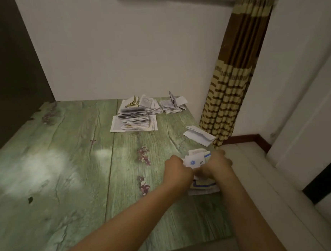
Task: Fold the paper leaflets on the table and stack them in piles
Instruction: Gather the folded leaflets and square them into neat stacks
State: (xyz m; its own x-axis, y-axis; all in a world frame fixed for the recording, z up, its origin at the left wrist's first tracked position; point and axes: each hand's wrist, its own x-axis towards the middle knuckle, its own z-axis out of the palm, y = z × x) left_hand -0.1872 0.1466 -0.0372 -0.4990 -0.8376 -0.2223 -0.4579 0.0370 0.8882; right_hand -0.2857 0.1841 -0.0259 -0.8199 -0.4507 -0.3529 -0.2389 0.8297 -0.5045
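1. The fingers of the left hand (177,169) curl shut on the left edge of a white leaflet with a blue dot (194,161); the fingertips themselves are hidden behind the knuckles.
2. The fingers of the right hand (217,166) close on the right side of the same leaflet, so both hands pinch it between them, just above the desk (65,174).
3. Directly under the hands lies a small heap of leaflets (204,186), one with a blue border, resting on the desk near its right edge.
4. Both bare forearms reach in from the lower edge of the view and meet at the leaflet.
5. Beyond the hands, a single folded white leaflet (199,135) lies alone by the right edge of the desk, apart from the heap.
6. Further back stands a tall stack of folded leaflets (135,117) on top of a flat unfolded sheet (116,126).
7. Behind it, against the wall, are two lower piles (171,105), some papers there fanning open and standing up.
8. The desk has a green wood-grain surface with small purple flower prints.
9. A striped brown and cream curtain (234,75) hangs at the right rear corner of the desk, in front of a white wall (124,49).
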